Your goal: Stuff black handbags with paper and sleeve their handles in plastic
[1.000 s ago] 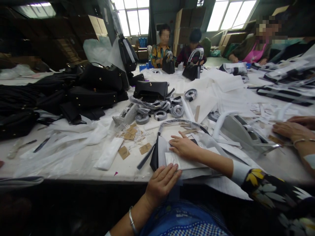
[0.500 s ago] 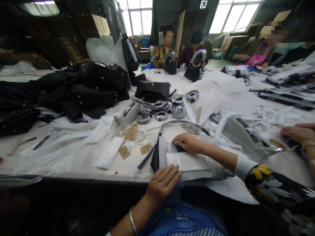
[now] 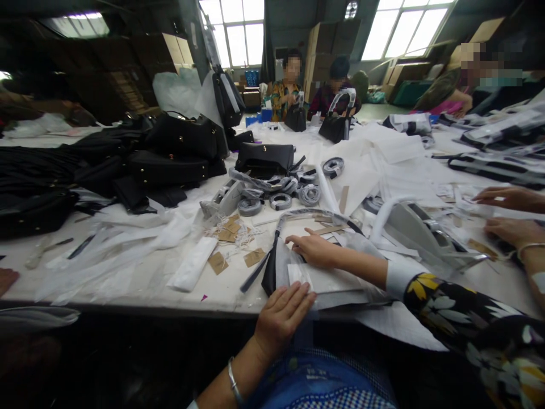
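Note:
A black handbag (image 3: 269, 279) lies at the table's front edge, covered in white wrapping sheet, its plastic-wrapped handle (image 3: 313, 212) arching away from me. My left hand (image 3: 281, 318) rests flat with fingers stretched on the near edge of a white packet (image 3: 330, 278) lying on the bag. Over the bag's upper part is my right hand (image 3: 317, 251), index finger pointing left and thumb raised. Its fingers are apart and I see nothing held in them; whether the fingertips touch the wrapping is unclear. Brown tags (image 3: 254, 257) with strings lie left of the bag.
Black handbags (image 3: 170, 165) are piled at left. Wrapped strap coils (image 3: 309, 194) sit beyond the bag, and a grey bag (image 3: 419, 233) stands to its right. A co-worker's hands (image 3: 517, 230) work at the right edge. Other people sit across the table (image 3: 140, 284).
My right hand has shifted slightly left, its index finger and thumb now spread. My left hand stays put. At right, a co-worker's farther hand has lifted away from the nearer one.

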Available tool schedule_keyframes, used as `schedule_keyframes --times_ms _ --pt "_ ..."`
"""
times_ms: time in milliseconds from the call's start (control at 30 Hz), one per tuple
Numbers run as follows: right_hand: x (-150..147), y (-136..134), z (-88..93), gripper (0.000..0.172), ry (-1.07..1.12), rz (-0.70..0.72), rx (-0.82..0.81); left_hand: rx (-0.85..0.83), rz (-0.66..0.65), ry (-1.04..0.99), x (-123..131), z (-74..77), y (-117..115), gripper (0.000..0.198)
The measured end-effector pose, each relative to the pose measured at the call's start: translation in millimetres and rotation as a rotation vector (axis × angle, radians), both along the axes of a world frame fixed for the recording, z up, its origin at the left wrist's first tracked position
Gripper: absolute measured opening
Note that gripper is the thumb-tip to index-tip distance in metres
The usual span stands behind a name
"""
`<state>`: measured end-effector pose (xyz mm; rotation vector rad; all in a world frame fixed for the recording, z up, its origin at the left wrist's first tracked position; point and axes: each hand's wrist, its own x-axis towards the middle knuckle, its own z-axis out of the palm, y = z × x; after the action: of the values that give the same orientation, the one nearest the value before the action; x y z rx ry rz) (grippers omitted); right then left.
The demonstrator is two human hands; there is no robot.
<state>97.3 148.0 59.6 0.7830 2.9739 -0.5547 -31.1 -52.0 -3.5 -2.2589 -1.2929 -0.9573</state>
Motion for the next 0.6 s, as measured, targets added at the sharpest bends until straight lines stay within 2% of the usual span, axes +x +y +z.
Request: schedule_keyframes --times_ms 100,167,233,300,367,467,533,600 --pt "5.0 -5.0 10.3 0.046 -0.021 0.026 0.028 -0.012 0.016 -0.008 1.3 0.4 -0.4 0.038" --pt "19.9 -20.8 18.3 0.045 0.073 0.016 0.097 -0.018 0.023 -0.019 1.7 0.4 -0.5 0.038" --pt "44.7 -49.8 22.9 0.038 0.276 -0.005 0.186 -0.022 0.021 -0.025 1.7 0.1 -0.7 0.038" --pt "74.2 -88.3 19.8 0.031 0.482 0.026 0.247 -0.026 0.012 -0.031 1.2 -0.6 -0.8 0.037" --pt "99.8 -127.7 6.3 0.031 0.572 0.130 0.324 -0.041 0.003 -0.033 0.4 -1.2 -0.8 0.037" --pt "118.0 -168.9 -31.7 0.035 0.472 0.201 0.490 -0.060 -0.003 -0.022 -1.0 -1.4 -0.3 0.038" --pt "115.2 -178.5 -60.8 0.038 0.414 0.148 0.574 -0.053 -0.003 -0.011 -1.8 -0.6 0.1 0.039" --pt "104.5 -176.5 -83.9 0.038 0.441 0.088 0.622 -0.051 0.004 0.002 -2.2 0.7 0.3 0.039"
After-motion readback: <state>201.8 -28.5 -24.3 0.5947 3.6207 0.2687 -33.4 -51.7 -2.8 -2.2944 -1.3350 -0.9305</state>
